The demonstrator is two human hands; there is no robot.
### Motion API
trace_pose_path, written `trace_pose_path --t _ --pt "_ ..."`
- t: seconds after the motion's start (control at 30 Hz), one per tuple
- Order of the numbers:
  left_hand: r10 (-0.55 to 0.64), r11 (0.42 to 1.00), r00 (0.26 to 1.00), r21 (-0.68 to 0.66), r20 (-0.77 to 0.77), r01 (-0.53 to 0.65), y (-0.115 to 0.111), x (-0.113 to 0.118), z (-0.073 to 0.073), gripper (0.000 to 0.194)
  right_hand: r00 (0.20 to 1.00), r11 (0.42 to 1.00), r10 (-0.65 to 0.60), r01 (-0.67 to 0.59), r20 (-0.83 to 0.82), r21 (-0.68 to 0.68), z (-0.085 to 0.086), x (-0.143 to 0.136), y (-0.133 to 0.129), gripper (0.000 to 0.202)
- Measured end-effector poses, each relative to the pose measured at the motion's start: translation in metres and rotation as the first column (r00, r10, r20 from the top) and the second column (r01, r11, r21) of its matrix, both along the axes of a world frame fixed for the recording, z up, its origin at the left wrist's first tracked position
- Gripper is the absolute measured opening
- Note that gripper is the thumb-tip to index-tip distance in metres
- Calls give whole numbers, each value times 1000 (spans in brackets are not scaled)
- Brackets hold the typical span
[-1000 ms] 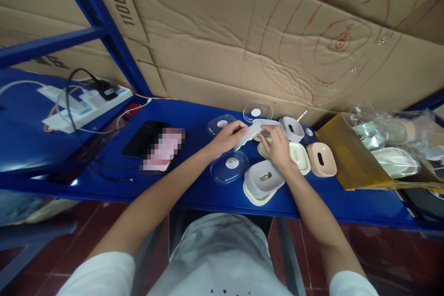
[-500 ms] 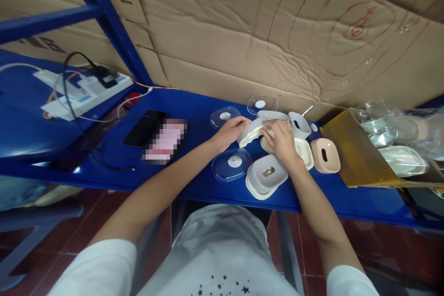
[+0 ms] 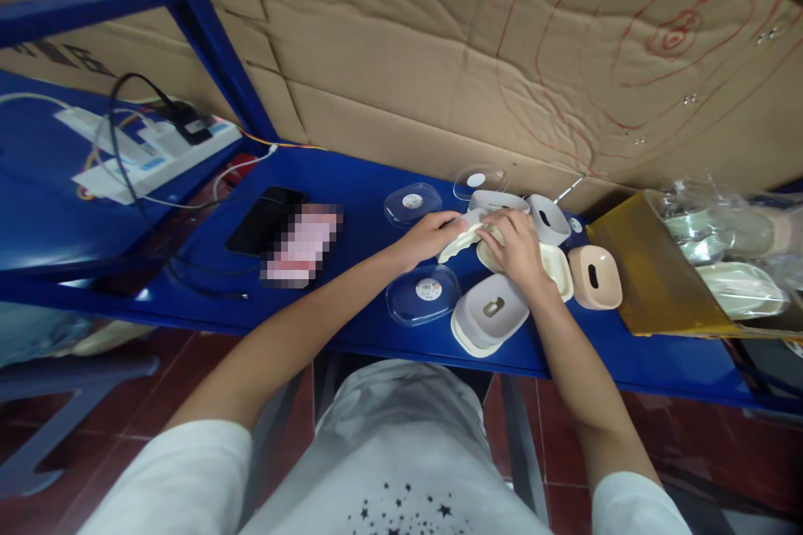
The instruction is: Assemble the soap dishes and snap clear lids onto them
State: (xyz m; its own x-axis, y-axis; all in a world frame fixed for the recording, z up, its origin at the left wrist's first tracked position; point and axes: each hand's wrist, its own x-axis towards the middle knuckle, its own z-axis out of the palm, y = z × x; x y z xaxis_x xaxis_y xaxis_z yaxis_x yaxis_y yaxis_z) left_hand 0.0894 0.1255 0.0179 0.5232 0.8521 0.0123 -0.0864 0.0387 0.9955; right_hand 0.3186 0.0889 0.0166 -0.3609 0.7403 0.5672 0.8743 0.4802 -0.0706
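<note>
My left hand (image 3: pixel 430 239) is closed on the left end of a grey plastic box with a wavy cream piece (image 3: pixel 459 246) along its near edge. At the other end my right hand (image 3: pixel 518 247) grips the same box, fingers bent over its top. Both hands partly hide it. Below my right wrist stands a grey box (image 3: pixel 511 319) with a slot, on a cream base (image 3: pixel 469 344). A cream tray (image 3: pixel 563 272) lies beside that wrist, with a peach slotted box (image 3: pixel 608 284) to its right. Another grey slotted box (image 3: pixel 550 221) stands behind.
Clear lids with round stickers lie around, one in front (image 3: pixel 407 305) and others behind (image 3: pixel 401 207). At right is an open carton (image 3: pixel 665 288) with bagged boxes (image 3: pixel 740 288). A black phone-like object (image 3: pixel 257 221) and a power strip (image 3: pixel 125 175) lie left. Cardboard (image 3: pixel 389 58) walls the back.
My left hand has shifted further over the held box, covering more of its grey side. Both hands keep hold of it. The whole view has shifted slightly.
</note>
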Motion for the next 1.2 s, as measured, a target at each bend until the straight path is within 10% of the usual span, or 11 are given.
trace_pose_path --t 0.37,0.6,0.77,0.97,1.2 --pt "116 993 989 -12 86 -116 10 -3 0 43 999 999 34 -33 40 -10 1 6 1 24" --pt "126 979 992 159 21 -128 10 -13 14 36 995 996 94 -94 25 3 9 -5 -8 61" --pt "198 936 971 320 -135 -147 10 -15 15 35 996 997 73 -73 57 -1 13 -4 -11 32" --pt "664 561 652 820 -366 -112 14 -36 25 39 993 993 49 -37 104 -114 5 7 -6 17" --pt "642 666 421 738 -641 107 28 -43 12 41 982 928 178 -145 68 -343 1 8 -2 23"
